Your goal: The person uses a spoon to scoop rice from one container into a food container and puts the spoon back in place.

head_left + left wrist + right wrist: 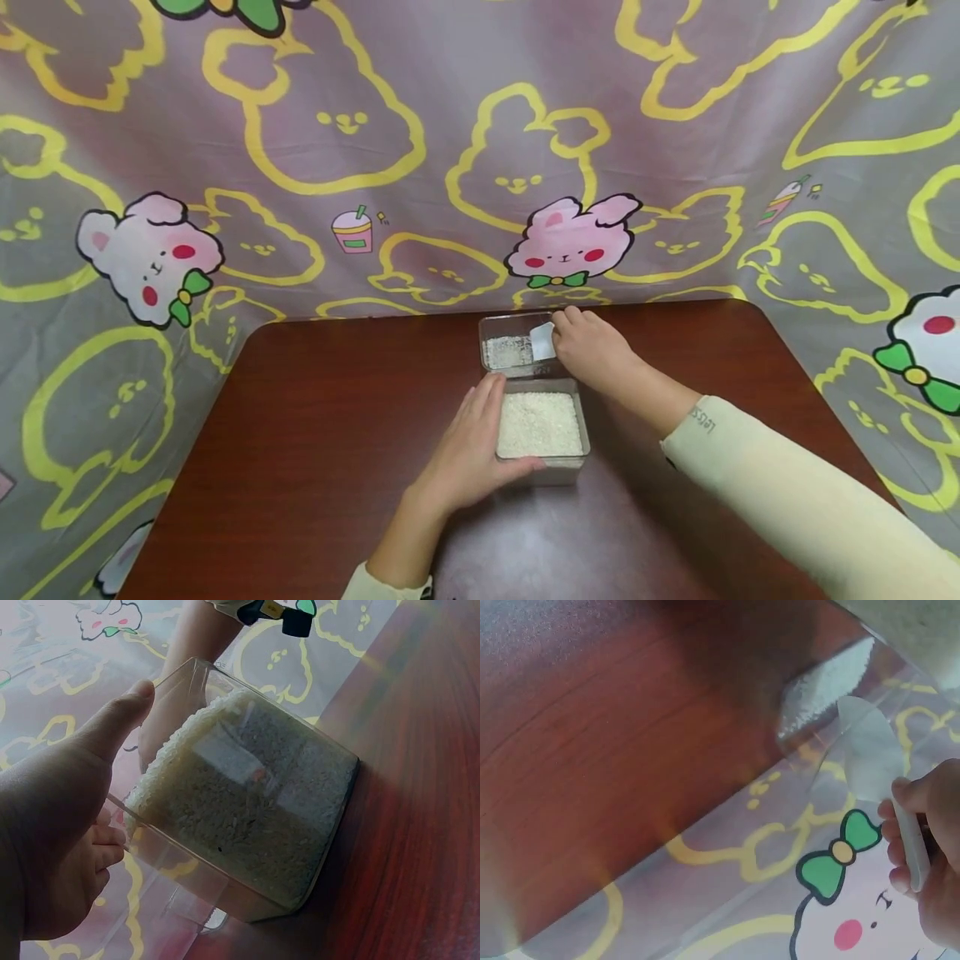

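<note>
A clear square container point(546, 475), filled with white rice point(538, 423), stands on the table. My left hand point(471, 442) holds it at the left side, fingers by the back left corner and thumb across the front rim. In the left wrist view the rice shows through the container's wall. Just behind stands a second clear container point(495, 327) with a lower layer of rice point(507, 351). Over its right end, my right hand point(592, 348) grips a white plastic scoop point(874, 754) by the handle. The scoop's blade is inside or above that container; I cannot tell which.
The brown wooden table point(337, 433) stretches out around both containers. A grey curtain point(420, 275) with yellow outlines and cartoon rabbits hangs behind the table's back edge and along both sides.
</note>
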Demonstrator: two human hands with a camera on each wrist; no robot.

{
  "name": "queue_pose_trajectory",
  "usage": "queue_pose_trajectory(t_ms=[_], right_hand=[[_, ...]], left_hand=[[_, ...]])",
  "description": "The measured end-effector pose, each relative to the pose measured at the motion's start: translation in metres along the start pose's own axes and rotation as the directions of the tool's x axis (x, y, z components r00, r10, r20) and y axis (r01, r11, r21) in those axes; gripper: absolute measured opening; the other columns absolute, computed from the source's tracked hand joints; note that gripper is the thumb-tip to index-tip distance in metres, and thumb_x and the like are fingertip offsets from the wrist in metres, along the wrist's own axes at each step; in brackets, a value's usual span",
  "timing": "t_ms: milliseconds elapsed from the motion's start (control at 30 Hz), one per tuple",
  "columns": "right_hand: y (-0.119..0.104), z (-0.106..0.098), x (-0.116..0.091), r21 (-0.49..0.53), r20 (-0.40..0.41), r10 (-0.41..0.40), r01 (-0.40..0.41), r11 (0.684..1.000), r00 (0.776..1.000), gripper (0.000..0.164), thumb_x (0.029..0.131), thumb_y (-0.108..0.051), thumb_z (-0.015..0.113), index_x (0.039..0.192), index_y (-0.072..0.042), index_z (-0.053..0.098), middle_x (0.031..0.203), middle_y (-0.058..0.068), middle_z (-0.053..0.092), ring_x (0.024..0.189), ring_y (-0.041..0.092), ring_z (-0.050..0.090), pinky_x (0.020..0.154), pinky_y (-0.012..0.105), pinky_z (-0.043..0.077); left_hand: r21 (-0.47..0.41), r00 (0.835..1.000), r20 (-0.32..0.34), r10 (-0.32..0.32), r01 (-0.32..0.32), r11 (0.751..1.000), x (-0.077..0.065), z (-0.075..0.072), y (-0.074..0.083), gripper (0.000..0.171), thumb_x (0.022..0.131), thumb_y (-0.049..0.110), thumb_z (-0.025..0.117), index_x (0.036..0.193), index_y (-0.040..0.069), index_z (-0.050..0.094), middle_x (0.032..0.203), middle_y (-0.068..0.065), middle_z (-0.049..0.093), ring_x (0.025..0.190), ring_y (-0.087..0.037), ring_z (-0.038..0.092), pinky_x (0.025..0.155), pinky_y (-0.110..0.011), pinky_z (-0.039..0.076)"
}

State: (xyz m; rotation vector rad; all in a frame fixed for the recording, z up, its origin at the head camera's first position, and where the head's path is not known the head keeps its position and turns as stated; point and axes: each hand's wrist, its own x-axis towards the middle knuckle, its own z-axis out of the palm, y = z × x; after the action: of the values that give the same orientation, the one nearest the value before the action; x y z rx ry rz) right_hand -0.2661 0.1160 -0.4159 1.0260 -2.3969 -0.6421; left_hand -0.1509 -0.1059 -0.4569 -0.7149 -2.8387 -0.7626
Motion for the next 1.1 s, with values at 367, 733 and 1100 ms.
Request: queue_pose_trajectory(t_ms=[367, 733, 1100], right_hand=[[0.019, 0.002, -0.016, 0.519, 0.1, 0.321, -0.325, 0.791, 0.942, 0.014, 0.092, -0.007, 0.062, 0.096, 0.005, 0.069, 0.088, 0.016, 0.056, 0.087, 0.035, 0.052, 0.077, 0.045, 0.048], [0.012, -0.039, -0.074, 0.779, 0.072, 0.443, -0.328, 0.535, 0.893, 0.02, 0.093, -0.01, 0.065, 0.11, -0.002, 0.071, 0.097, 0.007, 0.061, 0.093, 0.022, 0.051, 0.076, 0.04, 0.047], [0.006, -0.094, -0.082, 0.575, -0.032, 0.069, -0.038, 0.817, 0.997, 0.014, 0.086, -0.009, 0.074, 0.098, -0.004, 0.072, 0.085, 0.001, 0.054, 0.082, 0.018, 0.047, 0.069, 0.029, 0.046]], left_hand=[[-0.016, 1.0, 0.0, 0.006, -0.006, 1.0, 0.002, 0.001, 0.0, 0.117, 0.077, 0.072, 0.066, 0.157, 0.003, 0.015, 0.162, -0.013, 0.022, 0.151, -0.023, 0.018, 0.122, -0.04, 0.018], [-0.031, 1.0, 0.01, -0.002, 0.002, 1.0, 0.001, -0.001, -0.002, 0.116, 0.078, 0.072, 0.065, 0.157, 0.004, 0.014, 0.162, -0.013, 0.021, 0.151, -0.023, 0.018, 0.122, -0.042, 0.018], [-0.05, 1.0, -0.002, -0.008, 0.007, 0.999, 0.001, 0.001, -0.003, 0.116, 0.076, 0.071, 0.068, 0.156, 0.004, 0.017, 0.16, -0.016, 0.025, 0.149, -0.027, 0.022, 0.121, -0.044, 0.021]])
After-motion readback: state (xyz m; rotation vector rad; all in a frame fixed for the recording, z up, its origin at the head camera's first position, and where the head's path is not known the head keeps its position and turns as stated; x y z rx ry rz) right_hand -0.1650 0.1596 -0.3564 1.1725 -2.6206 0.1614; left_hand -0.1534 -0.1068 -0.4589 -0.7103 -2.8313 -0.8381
